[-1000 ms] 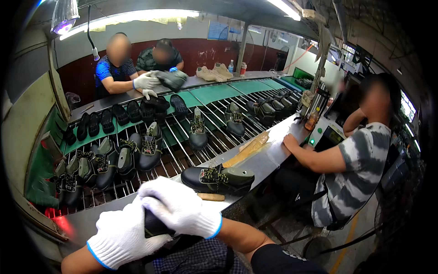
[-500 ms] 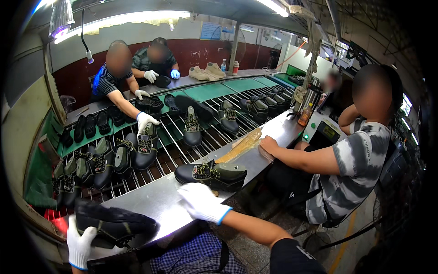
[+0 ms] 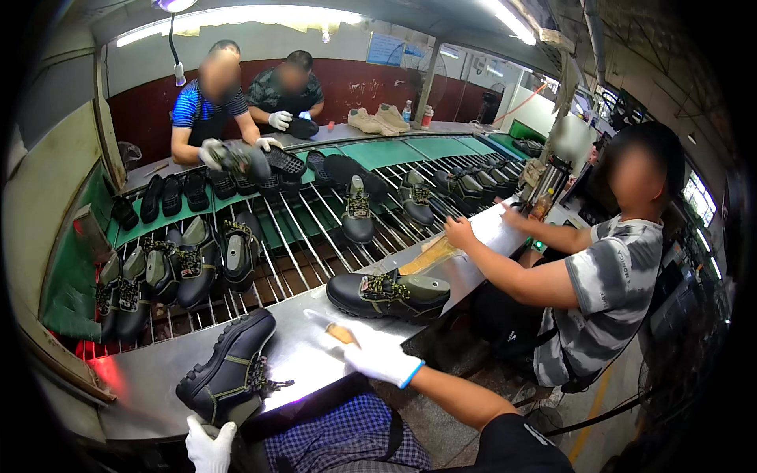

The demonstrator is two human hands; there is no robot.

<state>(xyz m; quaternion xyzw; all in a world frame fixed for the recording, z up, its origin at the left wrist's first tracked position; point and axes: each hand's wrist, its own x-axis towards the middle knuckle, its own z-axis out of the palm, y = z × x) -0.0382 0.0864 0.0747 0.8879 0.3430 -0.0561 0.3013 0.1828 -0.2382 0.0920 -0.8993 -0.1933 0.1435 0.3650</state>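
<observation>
Racking of metal bars (image 3: 284, 260), loaded with dark footwear, spreads ahead of both hands. Nearer, a steel worktop (image 3: 146, 390) curves along in front of the person, and beyond the right hand sits a co-worker (image 3: 623, 268) in a grey-and-white top. A second lace-up shoe (image 3: 386, 298) lies on the worktop just past the right hand, toe toward the left.

The black lace-up work shoe (image 3: 229, 370) is at the left hand (image 3: 210, 445), tipped so its lugged sole faces left and its toe points away from that hand. Thumb and fingers are clamped on its collar end (how far they reach inside, I cannot tell). It looks fairly heavy and stiff, with a thick sole and a smooth upper that could slip against a knit glove; nothing suggests fragility. The firm collar end or the grooved sole edge should give the surest hold, while the loose laces offer a poor one.

The two hands are well apart. The right hand (image 3: 384, 352) is blurred, its fingers about a short wooden handle (image 3: 342, 333); whether they are closed on it, I cannot tell.
</observation>
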